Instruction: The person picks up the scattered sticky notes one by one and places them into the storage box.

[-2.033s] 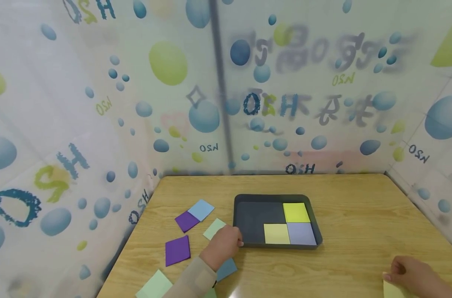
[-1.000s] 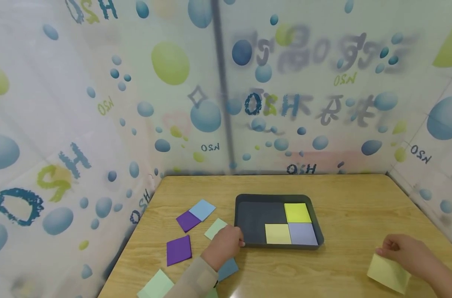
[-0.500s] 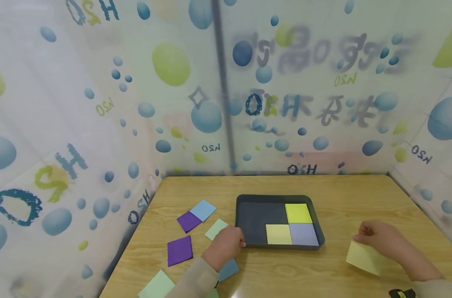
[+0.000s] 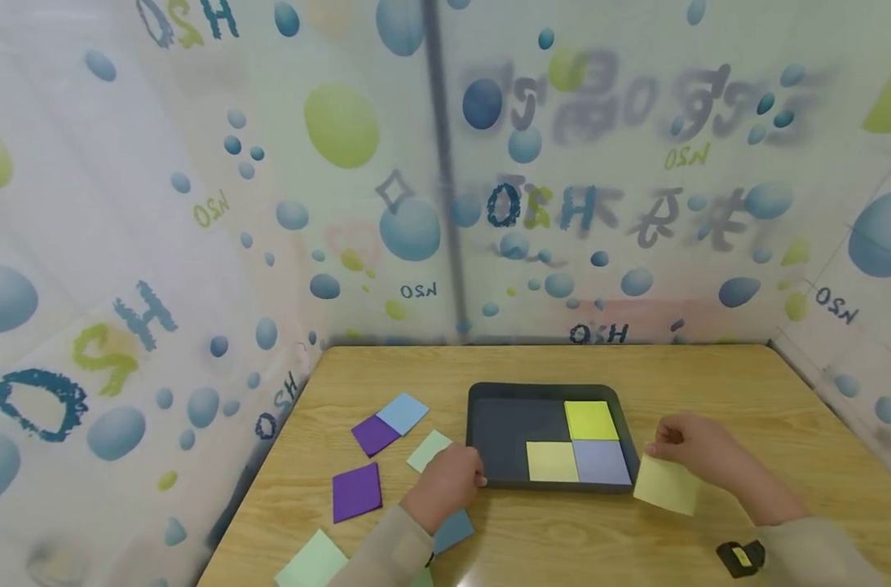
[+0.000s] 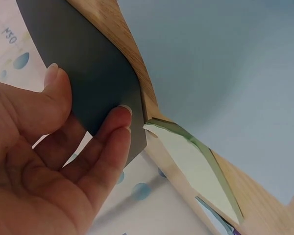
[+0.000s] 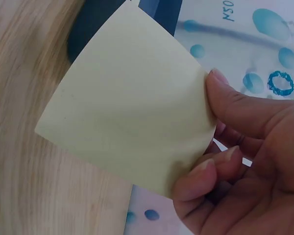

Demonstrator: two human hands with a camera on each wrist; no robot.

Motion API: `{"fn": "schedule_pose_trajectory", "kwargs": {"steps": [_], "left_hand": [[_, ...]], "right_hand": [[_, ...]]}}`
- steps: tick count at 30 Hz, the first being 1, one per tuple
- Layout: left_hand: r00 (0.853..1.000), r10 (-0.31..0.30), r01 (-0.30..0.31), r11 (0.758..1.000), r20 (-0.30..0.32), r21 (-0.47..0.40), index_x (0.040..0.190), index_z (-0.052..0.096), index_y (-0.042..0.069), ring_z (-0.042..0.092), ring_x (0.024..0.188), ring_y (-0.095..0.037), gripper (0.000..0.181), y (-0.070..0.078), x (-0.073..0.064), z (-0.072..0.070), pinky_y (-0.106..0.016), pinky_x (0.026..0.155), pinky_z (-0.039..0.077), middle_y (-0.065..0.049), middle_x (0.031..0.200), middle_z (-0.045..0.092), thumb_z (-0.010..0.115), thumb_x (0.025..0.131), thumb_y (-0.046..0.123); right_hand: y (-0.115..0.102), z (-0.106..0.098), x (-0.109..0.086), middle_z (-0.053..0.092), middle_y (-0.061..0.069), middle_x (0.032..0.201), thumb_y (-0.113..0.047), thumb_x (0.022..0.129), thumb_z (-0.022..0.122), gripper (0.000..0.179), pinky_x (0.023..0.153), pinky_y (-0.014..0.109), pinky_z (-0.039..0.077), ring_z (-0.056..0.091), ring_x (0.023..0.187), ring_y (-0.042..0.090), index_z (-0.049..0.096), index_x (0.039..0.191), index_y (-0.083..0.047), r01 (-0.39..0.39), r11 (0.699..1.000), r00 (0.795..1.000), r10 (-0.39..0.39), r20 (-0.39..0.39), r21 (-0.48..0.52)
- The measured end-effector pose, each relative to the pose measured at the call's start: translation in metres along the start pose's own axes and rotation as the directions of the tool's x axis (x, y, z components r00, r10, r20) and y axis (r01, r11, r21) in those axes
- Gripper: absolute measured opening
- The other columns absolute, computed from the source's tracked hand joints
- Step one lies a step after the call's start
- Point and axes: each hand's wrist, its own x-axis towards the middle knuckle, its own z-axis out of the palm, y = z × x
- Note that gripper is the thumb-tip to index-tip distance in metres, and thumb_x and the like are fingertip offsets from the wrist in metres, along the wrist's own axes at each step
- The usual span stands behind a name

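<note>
Yellow note (image 4: 668,486) in right hand (image 4: 700,447)

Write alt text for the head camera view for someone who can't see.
The right hand holds a pale yellow paper square beside a dark tray with three squares inside; the left hand holds the tray's near left corner. More squares lie on the wooden table, left of the tray.

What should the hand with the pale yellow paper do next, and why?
Probably the right hand should move its pale yellow paper left, over the tray: it hangs beside the tray's right side, three papers lie inside, and bare dark floor shows at the left.
</note>
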Motion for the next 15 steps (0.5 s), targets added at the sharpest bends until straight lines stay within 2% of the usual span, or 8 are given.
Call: {"fn": "schedule_pose_trajectory", "kwargs": {"steps": [6, 11, 15], "left_hand": [[1.0, -0.008, 0.008, 1.0, 0.003, -0.012, 0.091, 0.08, 0.01, 0.072, 0.081, -0.015, 0.009, 0.0, 0.0, -0.002, -0.025, 0.067, 0.058, -0.002, 0.088, 0.077, 0.075, 0.092, 0.016], [1.0, -0.008, 0.008, 1.0, 0.013, -0.014, 0.09, 0.08, 0.009, 0.072, 0.08, -0.014, 0.008, 0.0, -0.001, -0.001, -0.024, 0.067, 0.058, -0.002, 0.087, 0.077, 0.075, 0.092, 0.015], [1.0, 0.002, -0.002, 1.0, -0.003, -0.006, 0.089, 0.08, 0.01, 0.072, 0.079, -0.013, 0.007, -0.001, -0.001, 0.001, -0.024, 0.066, 0.058, -0.001, 0.086, 0.077, 0.076, 0.091, 0.015]], "right_hand": [[-0.021, 0.004, 0.012, 0.047, 0.0, 0.072, -0.026, 0.094, 0.072, 0.026, 0.057, 0.029, 0.034, 0.044, 0.068, 0.016, 0.058, 0.08, -0.01, 0.032, 0.999, 0.999, -0.032, -0.003, 0.032], [-0.03, 0.007, 0.017, 0.042, 0.0, 0.069, -0.024, 0.093, 0.073, 0.03, 0.056, 0.028, 0.033, 0.041, 0.065, 0.016, 0.053, 0.077, -0.009, 0.026, 0.998, 0.999, -0.027, 0.017, 0.06], [-0.036, 0.009, 0.02, 0.044, 0.0, 0.069, -0.024, 0.093, 0.073, 0.029, 0.056, 0.029, 0.033, 0.042, 0.065, 0.016, 0.054, 0.077, -0.009, 0.02, 0.998, 1.0, -0.021, 0.019, 0.053]]}}
